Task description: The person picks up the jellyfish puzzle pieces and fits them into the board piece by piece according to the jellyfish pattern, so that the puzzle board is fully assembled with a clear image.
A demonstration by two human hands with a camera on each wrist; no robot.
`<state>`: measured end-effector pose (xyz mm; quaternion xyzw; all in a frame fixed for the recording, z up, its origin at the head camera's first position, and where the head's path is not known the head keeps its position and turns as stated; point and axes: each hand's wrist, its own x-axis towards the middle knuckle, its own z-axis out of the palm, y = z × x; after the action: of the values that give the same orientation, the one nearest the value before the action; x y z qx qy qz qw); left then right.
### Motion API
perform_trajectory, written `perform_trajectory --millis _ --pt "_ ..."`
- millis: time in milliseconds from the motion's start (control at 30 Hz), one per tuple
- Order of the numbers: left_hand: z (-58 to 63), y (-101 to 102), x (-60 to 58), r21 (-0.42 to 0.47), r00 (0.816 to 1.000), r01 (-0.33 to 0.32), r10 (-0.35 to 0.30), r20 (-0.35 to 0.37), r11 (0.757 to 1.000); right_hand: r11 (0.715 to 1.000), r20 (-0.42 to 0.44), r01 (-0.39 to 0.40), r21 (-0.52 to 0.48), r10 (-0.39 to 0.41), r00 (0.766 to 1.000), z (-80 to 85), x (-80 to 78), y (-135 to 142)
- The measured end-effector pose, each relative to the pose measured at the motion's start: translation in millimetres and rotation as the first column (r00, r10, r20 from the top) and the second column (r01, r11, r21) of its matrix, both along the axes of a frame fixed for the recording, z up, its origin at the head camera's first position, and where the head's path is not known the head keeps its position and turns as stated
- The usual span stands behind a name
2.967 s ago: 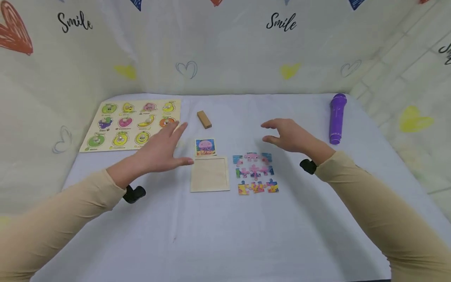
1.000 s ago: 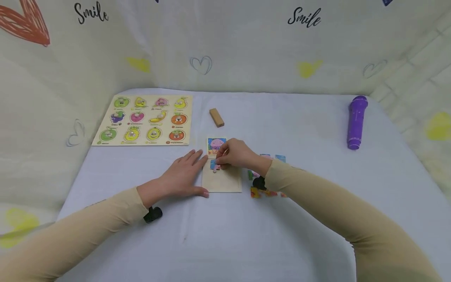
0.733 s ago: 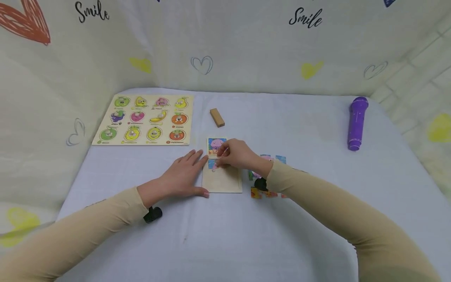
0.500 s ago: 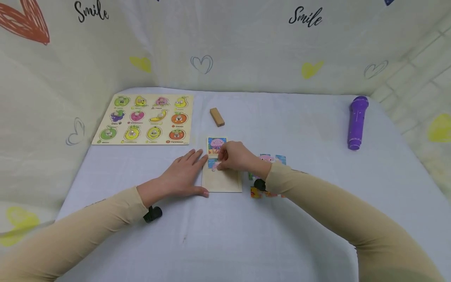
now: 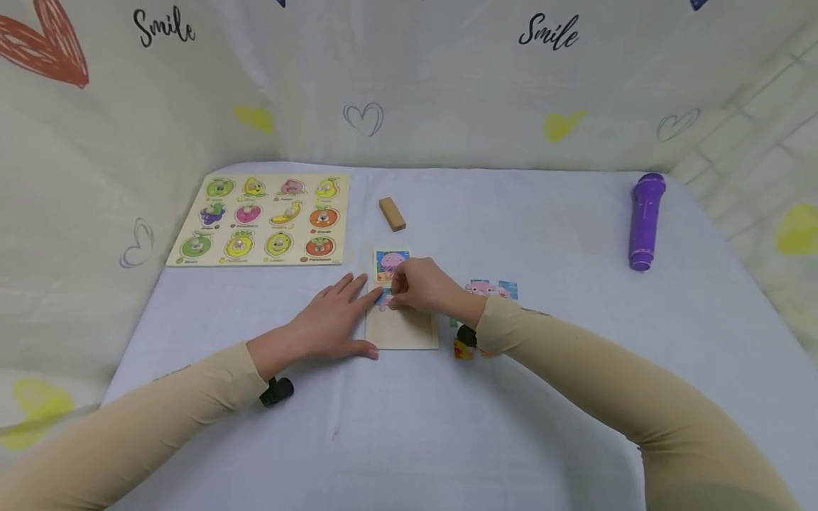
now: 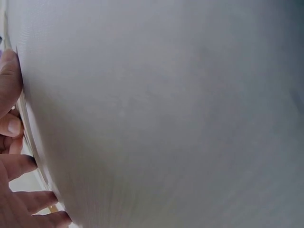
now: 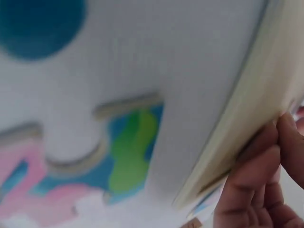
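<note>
In the head view my right hand (image 5: 429,287) pinches a small blue and pink jigsaw puzzle piece (image 5: 383,299) at its right side, in the top left corner of a shallow wooden puzzle tray (image 5: 401,333). My left hand (image 5: 326,326) rests along the tray's left edge, fingers spread; its index fingertip touches the piece and its thumb lies at the lower left corner. A small jellyfish picture card (image 5: 391,264) lies just above the tray, partly behind my right fingers. The right wrist view shows thumb and index finger (image 7: 251,175) close together over the tray.
Several loose puzzle pieces (image 5: 481,287) lie right of the tray, partly under my right wrist. A fruit puzzle board (image 5: 268,220) sits at the back left, a wooden block (image 5: 393,214) behind the card. A purple toy microphone (image 5: 647,223) lies at the far right.
Both hands came down from above the table to the tray, and my right hand brought a piece from the loose set into its top left corner. Lately my left index finger has moved onto the piece.
</note>
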<state>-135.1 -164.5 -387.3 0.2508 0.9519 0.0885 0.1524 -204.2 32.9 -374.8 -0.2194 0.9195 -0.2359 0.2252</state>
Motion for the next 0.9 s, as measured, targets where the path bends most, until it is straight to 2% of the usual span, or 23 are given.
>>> perform_trajectory --millis 167,300,467,600,800,900 --pt "0.5 2 0.9 0.000 1.000 -0.005 0.005 0.012 1.000 0.998 -0.001 -0.016 -0.059 0.016 1.000 3.8 -4.5 23" --pt "2.6 3 1.5 -0.013 1.000 -0.009 0.009 0.015 1.000 0.995 -0.037 0.025 -0.097 -0.029 0.999 6.6 -9.5 57" --pt "4.5 3 1.6 -0.027 1.000 -0.010 0.010 0.004 1.000 0.992 -0.116 0.100 -0.080 -0.109 0.987 8.0 -16.5 106" --pt "5.1 2 1.6 -0.030 1.000 -0.015 0.015 0.004 0.999 0.987 -0.127 0.148 -0.057 -0.154 0.980 8.2 -19.7 135" --pt "1.7 2 1.5 -0.016 1.000 -0.016 0.016 0.009 1.000 0.988 -0.068 0.152 0.008 -0.152 0.986 3.5 -17.2 146" --pt "-0.2 2 0.8 -0.013 1.000 -0.015 0.015 0.004 1.000 0.992 -0.077 0.123 0.037 -0.120 0.990 -0.5 -16.2 145"
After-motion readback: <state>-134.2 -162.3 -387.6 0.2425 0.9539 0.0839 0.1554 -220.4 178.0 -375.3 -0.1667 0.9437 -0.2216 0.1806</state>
